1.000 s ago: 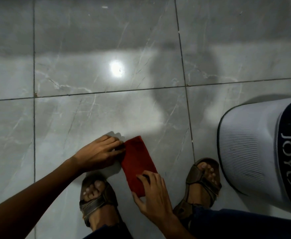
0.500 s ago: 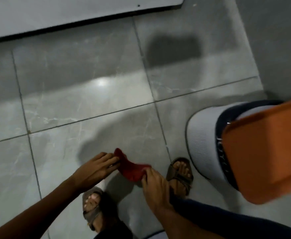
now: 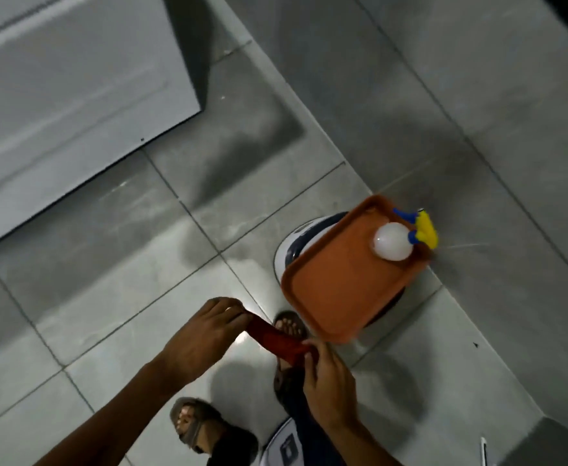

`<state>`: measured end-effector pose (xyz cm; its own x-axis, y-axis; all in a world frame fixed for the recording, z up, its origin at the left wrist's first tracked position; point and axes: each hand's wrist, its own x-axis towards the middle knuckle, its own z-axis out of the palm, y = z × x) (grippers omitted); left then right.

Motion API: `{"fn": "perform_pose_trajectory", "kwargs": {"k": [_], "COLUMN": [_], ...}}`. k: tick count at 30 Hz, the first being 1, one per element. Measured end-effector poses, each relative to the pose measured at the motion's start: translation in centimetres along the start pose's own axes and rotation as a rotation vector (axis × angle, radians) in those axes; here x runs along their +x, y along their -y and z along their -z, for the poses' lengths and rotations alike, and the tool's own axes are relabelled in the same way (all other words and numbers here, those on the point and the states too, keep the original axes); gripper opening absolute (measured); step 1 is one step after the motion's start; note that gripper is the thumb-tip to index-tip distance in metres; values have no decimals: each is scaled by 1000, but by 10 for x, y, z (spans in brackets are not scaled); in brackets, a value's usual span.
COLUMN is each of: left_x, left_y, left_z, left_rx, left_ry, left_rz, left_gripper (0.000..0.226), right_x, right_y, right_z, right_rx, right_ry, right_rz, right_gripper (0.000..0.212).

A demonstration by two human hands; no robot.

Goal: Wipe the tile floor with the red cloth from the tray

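A: Where is the red cloth [image 3: 277, 341]?

B: Off the tile floor [image 3: 114, 290], stretched between both hands as a narrow folded band, slanting down from upper left to lower right. It hangs over the right foot in a brown strapped sandal [image 3: 287, 326].

A: And the hands?

B: The left hand [image 3: 205, 334] reaches in from the lower left on a bare forearm, knuckles up, fingers curled down, its grip pinching the cloth's upper end. The right hand [image 3: 329, 375] comes up from below, back of the hand to the camera, its grip clenched on the lower end.

A: The tray?

B: The orange tray [image 3: 339, 294] is a smooth rounded rectangle with a raised rim, just beside the right hand. It rests on a white ribbed bin with a dark band [image 3: 296, 243]. In its far corner lies a spray bottle [image 3: 393, 245] with a round white body and a yellow and blue head.

A: The floor itself?

B: Large grey glossy tiles, faintly veined, with thin dark joints and a bright glare near the cloth. A pale flat panel [image 3: 67, 105] fills the upper left. The left foot wears another sandal [image 3: 192, 423].
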<state>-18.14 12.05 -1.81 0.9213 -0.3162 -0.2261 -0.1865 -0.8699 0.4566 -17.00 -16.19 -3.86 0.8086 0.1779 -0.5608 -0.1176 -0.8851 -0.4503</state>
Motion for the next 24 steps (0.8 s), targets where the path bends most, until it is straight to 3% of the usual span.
{"fn": "perform_pose_trajectory", "kwargs": {"k": [7, 9, 13, 19, 24], "left_x": [135, 172, 241, 266, 240], "left_y": [-16, -16, -22, -52, -61], "left_z": [4, -9, -49, -74, -29], "left_rx": [-194, -214, -243, -315, -255], "left_ry": [180, 253, 332, 144, 108], "left_rz": [27, 73, 213, 510, 511], "left_gripper": [34, 41, 31, 33, 44], "right_x": [64, 88, 126, 139, 116], "right_y": [-40, -56, -85, -80, -56], "right_z": [62, 64, 58, 58, 86], "right_rx": [447, 476, 399, 329, 358], "right_ry": [-68, -74, -61, -208, -236], "right_rz": [-341, -408, -503, -445, -344], "right_gripper": [35, 29, 25, 24, 34]}}
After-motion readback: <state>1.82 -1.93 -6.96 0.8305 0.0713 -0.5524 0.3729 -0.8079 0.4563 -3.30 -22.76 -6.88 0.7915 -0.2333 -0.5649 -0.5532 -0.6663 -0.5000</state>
